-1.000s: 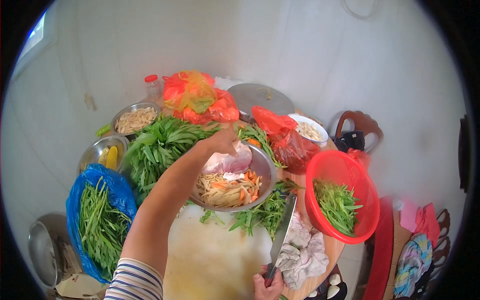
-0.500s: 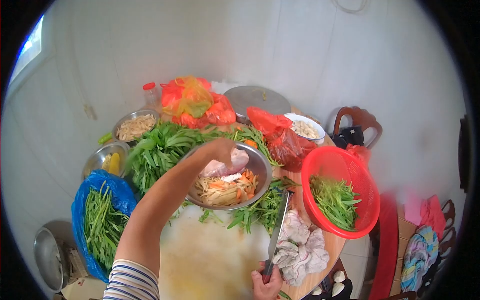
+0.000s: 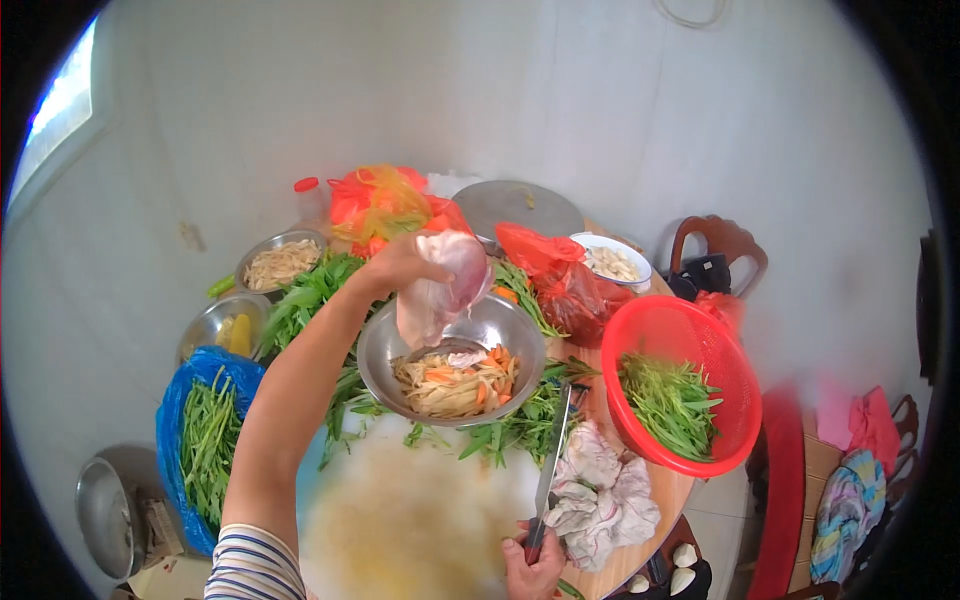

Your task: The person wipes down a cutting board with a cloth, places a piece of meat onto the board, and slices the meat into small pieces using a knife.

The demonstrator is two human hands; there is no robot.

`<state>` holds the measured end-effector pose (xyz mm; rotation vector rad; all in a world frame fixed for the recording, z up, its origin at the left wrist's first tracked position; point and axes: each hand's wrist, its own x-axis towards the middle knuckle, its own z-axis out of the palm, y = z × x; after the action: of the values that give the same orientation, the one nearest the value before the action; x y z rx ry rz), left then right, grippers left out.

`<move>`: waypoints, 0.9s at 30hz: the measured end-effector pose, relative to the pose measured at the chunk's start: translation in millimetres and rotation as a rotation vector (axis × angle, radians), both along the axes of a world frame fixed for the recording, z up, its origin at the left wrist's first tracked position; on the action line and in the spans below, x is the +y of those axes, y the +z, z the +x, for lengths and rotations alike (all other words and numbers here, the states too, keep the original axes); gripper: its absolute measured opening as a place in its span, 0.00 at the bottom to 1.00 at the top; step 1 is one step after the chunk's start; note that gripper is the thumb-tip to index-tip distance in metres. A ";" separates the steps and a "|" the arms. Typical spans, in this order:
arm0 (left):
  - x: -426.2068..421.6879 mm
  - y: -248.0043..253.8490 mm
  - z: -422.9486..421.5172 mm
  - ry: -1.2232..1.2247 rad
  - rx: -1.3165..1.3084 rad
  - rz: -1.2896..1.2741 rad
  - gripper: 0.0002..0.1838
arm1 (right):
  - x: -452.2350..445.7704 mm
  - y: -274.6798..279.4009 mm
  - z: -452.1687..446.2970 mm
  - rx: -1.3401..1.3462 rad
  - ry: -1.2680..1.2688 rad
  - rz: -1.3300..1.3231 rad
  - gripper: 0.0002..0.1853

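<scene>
My left hand (image 3: 402,264) grips a piece of raw pale-pink meat (image 3: 448,284), which hangs above a steel bowl (image 3: 375,365). In that bowl lie shredded pale strips (image 3: 440,390) and orange carrot pieces, with a small scrap of white-pink meat on top. Low on the right, my right hand (image 3: 533,570) is closed round the dark handle of a kitchen knife (image 3: 553,470), its blade pointing away from me. The blade lies along the right edge of the white cutting board (image 3: 420,520), beside a crumpled white cloth-like bundle (image 3: 605,495).
A red colander (image 3: 735,400) of cut greens stands right. Leafy greens (image 3: 310,310) surround the bowl, and a blue bag (image 3: 180,440) of stems sits left. Behind are red plastic bags (image 3: 555,270), a grey round lid (image 3: 515,208) and a white bowl (image 3: 640,280) of pale pieces.
My left hand has lifted the meat up out of the bowl, uncovering more of the strips and the bowl's inside. My right hand and the knife have stayed in place.
</scene>
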<state>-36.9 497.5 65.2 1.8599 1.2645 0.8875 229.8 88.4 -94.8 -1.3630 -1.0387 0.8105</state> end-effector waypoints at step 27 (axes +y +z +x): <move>-78.7 -4.8 -9.0 -0.248 -1.072 -0.223 0.29 | -0.3 53.0 30.4 -0.276 0.223 -0.121 0.13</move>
<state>-46.0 418.8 60.3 1.0269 0.4197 1.2717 260.2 88.2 -41.7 -1.5092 -1.3951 0.8761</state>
